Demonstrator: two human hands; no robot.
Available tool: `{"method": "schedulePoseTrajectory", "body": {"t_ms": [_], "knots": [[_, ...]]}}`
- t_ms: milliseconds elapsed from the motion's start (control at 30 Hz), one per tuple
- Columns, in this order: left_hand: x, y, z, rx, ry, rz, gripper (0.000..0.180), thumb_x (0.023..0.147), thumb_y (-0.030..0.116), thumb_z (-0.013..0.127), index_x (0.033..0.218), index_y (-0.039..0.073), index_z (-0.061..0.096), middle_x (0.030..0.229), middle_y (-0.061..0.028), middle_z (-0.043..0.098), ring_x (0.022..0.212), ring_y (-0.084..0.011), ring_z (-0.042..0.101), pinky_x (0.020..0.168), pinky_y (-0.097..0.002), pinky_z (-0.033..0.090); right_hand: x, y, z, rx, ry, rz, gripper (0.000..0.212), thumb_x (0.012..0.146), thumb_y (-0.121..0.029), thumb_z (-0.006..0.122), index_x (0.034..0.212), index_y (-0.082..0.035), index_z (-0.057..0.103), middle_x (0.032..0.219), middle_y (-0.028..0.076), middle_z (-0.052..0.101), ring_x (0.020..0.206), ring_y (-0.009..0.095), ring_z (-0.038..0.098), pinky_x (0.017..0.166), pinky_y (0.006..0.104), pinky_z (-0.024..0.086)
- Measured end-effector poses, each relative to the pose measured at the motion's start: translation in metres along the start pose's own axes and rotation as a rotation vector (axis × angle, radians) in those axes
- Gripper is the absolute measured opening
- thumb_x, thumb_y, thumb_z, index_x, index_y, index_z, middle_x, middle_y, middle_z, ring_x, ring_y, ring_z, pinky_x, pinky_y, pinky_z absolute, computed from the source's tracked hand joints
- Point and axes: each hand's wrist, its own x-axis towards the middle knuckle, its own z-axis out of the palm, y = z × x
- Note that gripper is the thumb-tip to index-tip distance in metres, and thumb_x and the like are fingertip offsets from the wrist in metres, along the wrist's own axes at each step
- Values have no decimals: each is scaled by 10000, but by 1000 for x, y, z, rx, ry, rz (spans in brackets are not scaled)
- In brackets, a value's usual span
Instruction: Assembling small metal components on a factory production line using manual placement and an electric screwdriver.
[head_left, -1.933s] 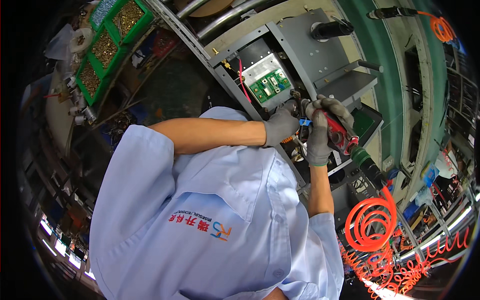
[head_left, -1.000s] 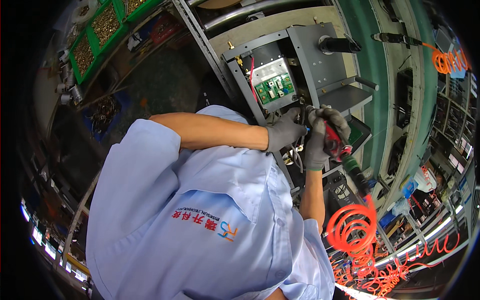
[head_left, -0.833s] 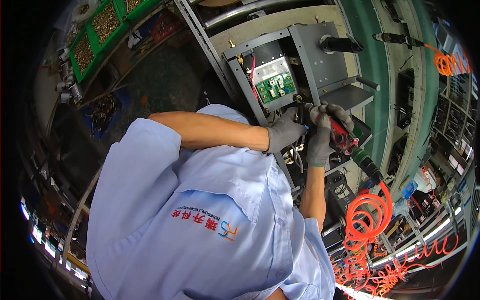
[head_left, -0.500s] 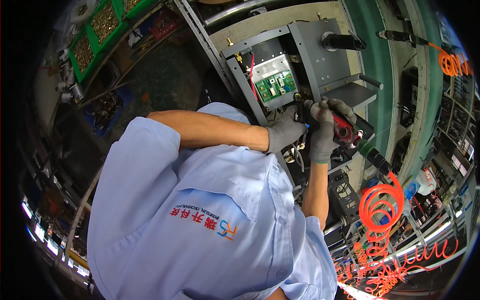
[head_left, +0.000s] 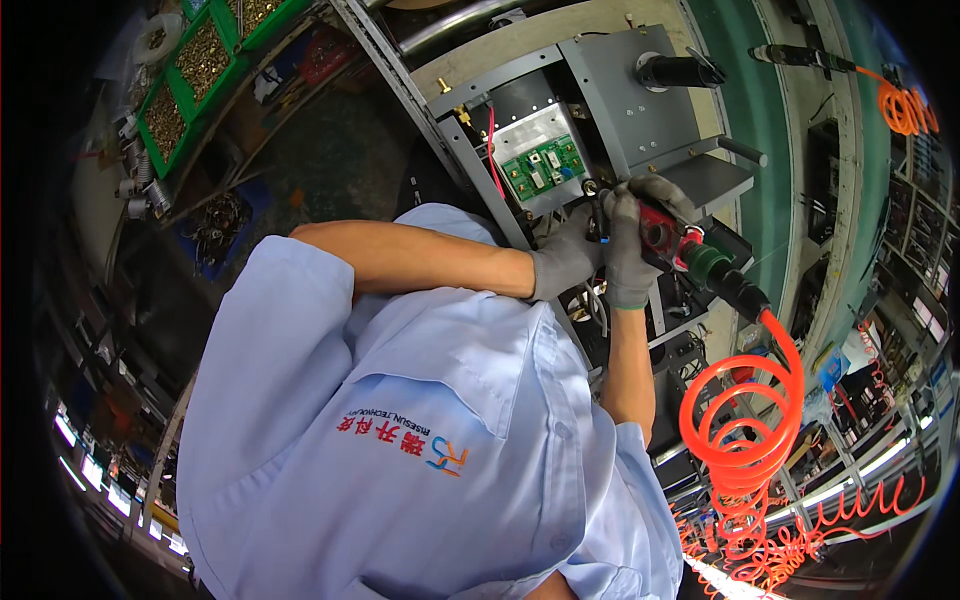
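Both hands wear grey work gloves. My right hand [head_left: 628, 255] is closed around a red air screwdriver [head_left: 659, 232], with a green fitting and an orange coiled hose [head_left: 745, 425] at its rear. The front of the tool points at the near inner edge of a grey metal cabinet [head_left: 555, 60]. Close beside it, my left hand [head_left: 568, 258] reaches into the cabinet's near side. Its fingers curl around something dark, partly hidden, by a round fitting [head_left: 591, 187]. Just beyond lies a green circuit board [head_left: 543, 168] on a silver plate, with a red wire [head_left: 492, 150] alongside.
Green bins [head_left: 205, 62] of small brass-coloured parts stand at the far left. The cabinet's right side carries a black cylinder [head_left: 680, 71] and a projecting rod [head_left: 742, 152]. Another air tool [head_left: 800, 58] hangs at the upper right. Several orange hoses coil at the lower right.
The right hand and screwdriver have shifted left and slightly up in the view, closer to the left hand. The hose's coils have swung left and look larger. The cabinet appears slightly further left.
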Motion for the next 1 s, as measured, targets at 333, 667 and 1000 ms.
{"method": "schedulePoseTrajectory", "body": {"t_ms": [333,667,1000], "knots": [[5,-5,-3,-25,-67,74,666,817,104,683,1424,54,414,1290,-143,603,1199,-239,584,1005,-329,472,-3,-4,4,231,104,141,295,833,100,618,1065,-21,483,993,139,594,913,202,623,849,345,549],[3,10,-9,-27,-124,-74,589,827,109,659,1381,51,469,1247,-128,625,1159,-220,589,975,-322,473,-6,-4,3,151,80,117,296,820,118,600,1055,-20,482,984,150,597,918,225,633,840,357,553],[16,-15,-4,20,-90,36,588,815,118,638,1378,61,477,1214,-152,643,1109,-245,624,914,-342,504,-5,15,0,103,-1,14,237,836,60,603,1029,0,478,1023,158,588,912,223,631,814,347,574]]}}
